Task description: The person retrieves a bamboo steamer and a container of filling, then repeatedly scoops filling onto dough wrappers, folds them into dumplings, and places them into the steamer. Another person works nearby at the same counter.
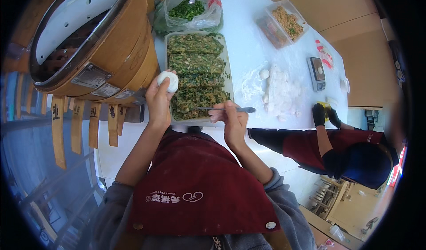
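A round piece of white dough rests in my left hand, with the thumb on it, beside the left edge of a rectangular plastic tub. Chopped green filling lies in the tub in several blocks. At the tub's near right corner my right hand grips a metal spoon or spatula; its thin far end reaches over the nearest filling. Behind the tub stands a plastic bag of chopped greens, with a spoon in it.
Stacked bamboo steamers with hanging wooden tags stand left. Rightward on the white table are dough pieces partly under plastic film, a clear container of filling and a kitchen scale. A co-worker's black-gloved hands hold something yellow.
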Available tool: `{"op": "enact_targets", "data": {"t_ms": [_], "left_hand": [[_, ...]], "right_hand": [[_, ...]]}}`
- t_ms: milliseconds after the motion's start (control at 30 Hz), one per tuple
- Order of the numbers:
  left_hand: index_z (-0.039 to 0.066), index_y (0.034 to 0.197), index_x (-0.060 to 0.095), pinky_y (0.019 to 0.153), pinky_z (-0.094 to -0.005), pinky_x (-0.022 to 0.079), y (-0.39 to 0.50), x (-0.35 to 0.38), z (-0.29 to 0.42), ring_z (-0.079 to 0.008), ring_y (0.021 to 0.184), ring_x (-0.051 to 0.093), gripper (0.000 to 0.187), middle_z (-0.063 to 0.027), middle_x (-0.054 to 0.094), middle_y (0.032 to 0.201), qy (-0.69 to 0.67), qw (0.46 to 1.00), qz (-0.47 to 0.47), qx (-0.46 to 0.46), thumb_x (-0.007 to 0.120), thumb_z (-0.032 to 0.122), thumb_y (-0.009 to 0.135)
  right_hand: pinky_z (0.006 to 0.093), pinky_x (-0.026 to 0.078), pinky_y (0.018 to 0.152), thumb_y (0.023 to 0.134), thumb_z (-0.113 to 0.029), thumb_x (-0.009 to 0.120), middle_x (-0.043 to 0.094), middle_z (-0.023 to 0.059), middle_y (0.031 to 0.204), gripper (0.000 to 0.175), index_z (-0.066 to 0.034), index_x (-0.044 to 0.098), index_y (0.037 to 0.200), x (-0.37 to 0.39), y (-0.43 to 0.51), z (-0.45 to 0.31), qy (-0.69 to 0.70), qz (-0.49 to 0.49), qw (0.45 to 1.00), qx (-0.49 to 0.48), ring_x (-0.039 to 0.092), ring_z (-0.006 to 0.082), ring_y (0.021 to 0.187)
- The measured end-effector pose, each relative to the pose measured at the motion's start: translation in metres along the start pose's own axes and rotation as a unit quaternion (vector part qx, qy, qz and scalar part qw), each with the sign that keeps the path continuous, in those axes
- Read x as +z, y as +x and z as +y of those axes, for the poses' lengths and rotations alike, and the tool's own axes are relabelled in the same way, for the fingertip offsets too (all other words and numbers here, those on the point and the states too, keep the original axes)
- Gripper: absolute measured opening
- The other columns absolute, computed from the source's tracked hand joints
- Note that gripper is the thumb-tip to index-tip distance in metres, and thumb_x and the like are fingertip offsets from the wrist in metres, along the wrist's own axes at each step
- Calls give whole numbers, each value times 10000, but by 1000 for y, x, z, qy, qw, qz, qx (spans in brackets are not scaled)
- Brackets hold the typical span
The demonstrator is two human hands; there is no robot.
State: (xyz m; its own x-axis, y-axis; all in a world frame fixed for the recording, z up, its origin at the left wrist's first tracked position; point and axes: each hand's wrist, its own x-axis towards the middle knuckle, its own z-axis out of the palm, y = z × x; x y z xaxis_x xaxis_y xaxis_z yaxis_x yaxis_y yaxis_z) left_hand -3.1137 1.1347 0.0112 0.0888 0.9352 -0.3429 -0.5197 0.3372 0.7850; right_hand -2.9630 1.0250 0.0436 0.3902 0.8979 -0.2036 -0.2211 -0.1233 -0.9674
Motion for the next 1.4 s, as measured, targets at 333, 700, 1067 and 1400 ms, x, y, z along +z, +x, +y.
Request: {"op": "enact_targets", "data": {"t_ms": [333, 700, 1067, 1400], "left_hand": [[31, 1219, 467, 945, -354, 459, -23, 31, 5, -178, 1103, 546, 295, -77, 556, 1177, -108, 976, -70, -173, 479, 195, 974], [3, 1338, 378, 853, -275, 496, -32, 44, -10, -123, 998, 562, 411, -78, 557, 1143, 0, 994, -91, -57, 497, 104, 958], [26, 1334, 404, 898, -311, 471, -7, 31, -3, -162, 1066, 556, 397, -70, 548, 1148, -21, 990, -95, -105, 484, 97, 951], [29, 1222, 536, 756, -225, 488, 3, 2, 8, -77, 916, 567, 313, -28, 595, 1054, 187, 981, -58, 14, 566, 147, 934]], "right_hand": [[320, 530, 664, 899, 0, 465, 657, 209, 884, 167, 88, 597, 951, 2, 1, -26, -302, -57, 837, -452, 661, 272, 731], [334, 521, 588, 768, 26, 632, 639, 193, 894, 226, 63, 606, 990, 6, -6, -10, -348, -53, 794, -495, 632, 282, 707], [326, 527, 540, 852, -67, 600, 653, 170, 842, 163, 54, 612, 959, -24, -3, -32, -392, -55, 737, -548, 625, 259, 632], [335, 484, 532, 807, -20, 624, 644, 111, 808, 46, -17, 614, 852, -8, 9, -1, -360, -96, 807, -458, 587, 244, 618]]}}
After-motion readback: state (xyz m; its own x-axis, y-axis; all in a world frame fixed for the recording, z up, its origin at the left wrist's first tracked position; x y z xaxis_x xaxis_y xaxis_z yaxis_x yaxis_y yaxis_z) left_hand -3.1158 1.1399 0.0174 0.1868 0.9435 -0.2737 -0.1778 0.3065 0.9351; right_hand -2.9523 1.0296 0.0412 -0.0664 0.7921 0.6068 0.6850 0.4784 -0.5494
